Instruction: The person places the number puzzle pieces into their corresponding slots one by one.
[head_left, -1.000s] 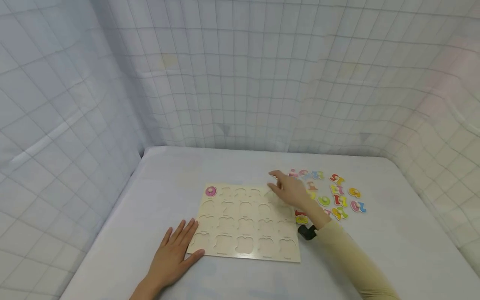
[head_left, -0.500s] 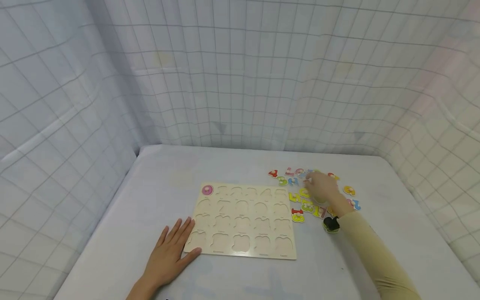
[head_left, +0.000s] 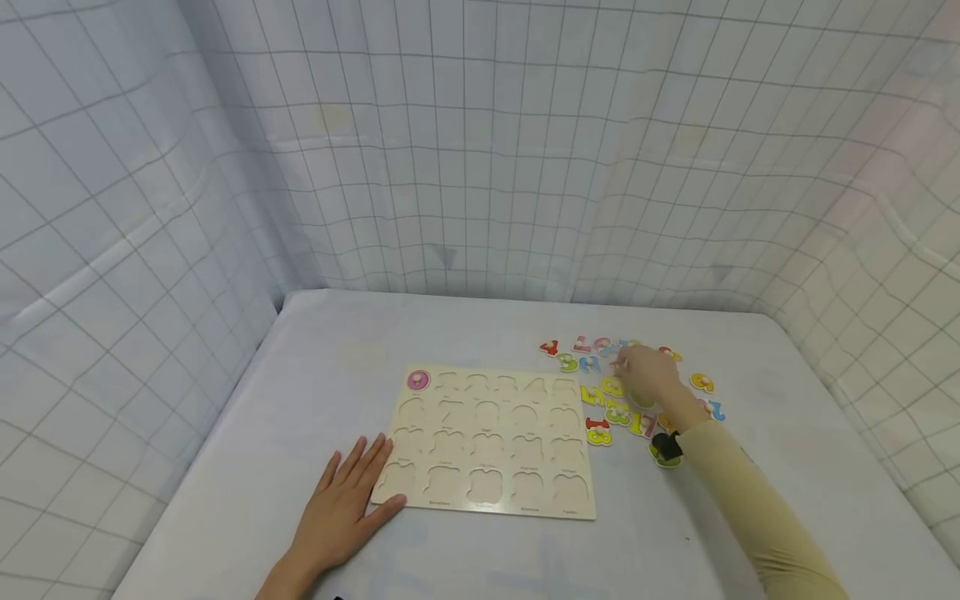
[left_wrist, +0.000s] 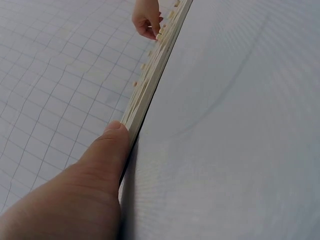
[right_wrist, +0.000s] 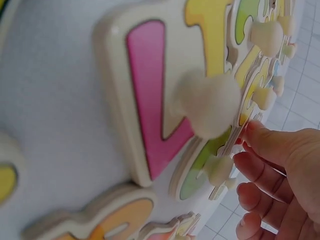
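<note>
In the head view, a wooden number puzzle board [head_left: 487, 511] lies mid-table, its top-left recess holding a pink round piece [head_left: 418, 380]. My left hand [head_left: 337, 512] rests flat, its fingertips and thumb touching the board's left side. To the right of the board, my right hand [head_left: 651, 375] reaches down among scattered number pieces [head_left: 617, 412]. In the right wrist view, the thumb and index finger of this hand [right_wrist: 295, 175] pinch low at a number piece, largely hidden, with a bit of red showing. Close by is a knobbed "17" piece [right_wrist: 147, 95].
A red "4" piece [head_left: 550, 347] lies behind the board's right corner. An orange piece [head_left: 702, 382] and a blue-ended piece [head_left: 712, 409] lie to the right of the hand. Grid-patterned cloth walls [head_left: 495, 183] enclose the table's back and sides.
My right hand has moved right and away from above the board's top-right corner into the piece pile, where a red "4" is now uncovered. The left hand stays put.
</note>
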